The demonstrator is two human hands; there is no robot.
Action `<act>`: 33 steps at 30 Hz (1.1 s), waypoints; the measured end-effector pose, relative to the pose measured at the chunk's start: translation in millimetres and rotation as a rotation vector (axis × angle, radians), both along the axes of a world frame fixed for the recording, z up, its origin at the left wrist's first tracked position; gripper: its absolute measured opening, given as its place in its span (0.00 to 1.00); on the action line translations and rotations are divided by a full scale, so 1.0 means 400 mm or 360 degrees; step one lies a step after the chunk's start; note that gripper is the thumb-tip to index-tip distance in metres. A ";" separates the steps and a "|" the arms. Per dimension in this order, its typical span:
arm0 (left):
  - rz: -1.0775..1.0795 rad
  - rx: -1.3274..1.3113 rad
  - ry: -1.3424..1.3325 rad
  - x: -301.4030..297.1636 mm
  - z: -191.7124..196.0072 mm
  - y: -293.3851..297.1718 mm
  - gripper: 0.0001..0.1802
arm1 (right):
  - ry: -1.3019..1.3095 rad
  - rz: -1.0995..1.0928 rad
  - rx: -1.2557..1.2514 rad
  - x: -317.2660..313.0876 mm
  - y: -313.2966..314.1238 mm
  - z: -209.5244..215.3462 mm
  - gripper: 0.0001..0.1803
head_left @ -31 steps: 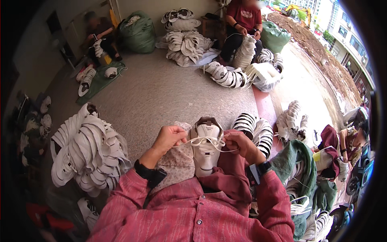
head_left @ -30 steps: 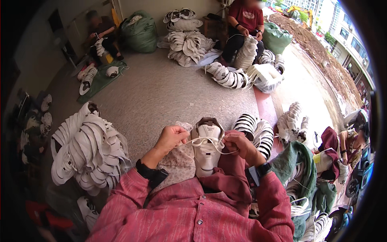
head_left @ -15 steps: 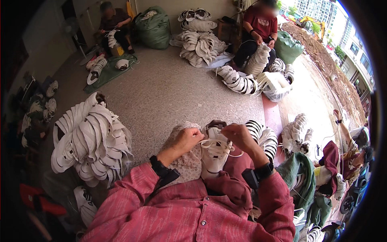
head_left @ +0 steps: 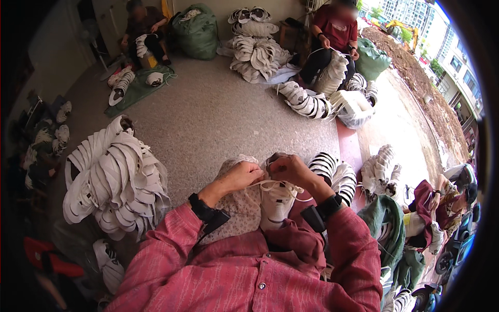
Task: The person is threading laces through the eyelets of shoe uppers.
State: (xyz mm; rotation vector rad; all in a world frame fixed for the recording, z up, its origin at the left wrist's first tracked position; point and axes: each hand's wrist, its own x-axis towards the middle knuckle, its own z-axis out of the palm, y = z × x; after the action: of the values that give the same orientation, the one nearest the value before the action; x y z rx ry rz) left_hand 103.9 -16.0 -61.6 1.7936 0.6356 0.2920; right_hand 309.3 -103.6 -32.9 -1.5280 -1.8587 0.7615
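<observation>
A white shoe upper (head_left: 275, 210) rests on my lap, with a pale patterned cloth (head_left: 236, 229) beside it. A cream shoelace (head_left: 283, 185) lies in loops across the upper's eyelets. My left hand (head_left: 243, 177), left of the upper, is closed in a pinch on one side of the lace. Over the dark collar end of the upper, my right hand (head_left: 292, 170) is closed with its fingertips drawn together at the lace; the exact grip is partly hidden behind the fingers.
A heap of nested white uppers (head_left: 114, 179) stands at left. Black-and-white stacked uppers (head_left: 344, 182) lie to my right, near a green sack (head_left: 384, 223). Across the floor, one person (head_left: 332, 41) handles uppers by a pile (head_left: 257, 57); another person (head_left: 143, 31) sits at far left.
My right hand has moved slightly left, closer to my left hand and over the upper's collar. At right, a co-worker's raised arm has come down.
</observation>
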 end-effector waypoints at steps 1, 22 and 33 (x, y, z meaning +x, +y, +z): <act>0.0006 0.0056 -0.0012 0.001 -0.003 -0.001 0.16 | 0.0059 -0.0002 0.0001 -0.002 -0.003 -0.005 0.08; -0.0224 0.1064 -0.0178 -0.031 0.087 -0.030 0.07 | -0.0775 -0.0426 0.0018 0.189 -0.122 0.060 0.09; -0.0354 0.1225 -0.0265 0.103 0.141 -0.008 0.07 | 0.0393 -0.0401 -0.0481 0.141 -0.207 -0.013 0.18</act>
State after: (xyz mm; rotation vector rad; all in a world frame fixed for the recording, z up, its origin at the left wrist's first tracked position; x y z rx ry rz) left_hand 145.0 -19.0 -5.0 2.5137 0.1969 0.5800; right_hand 365.6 -186.2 -38.2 -1.7233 -1.3872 1.0911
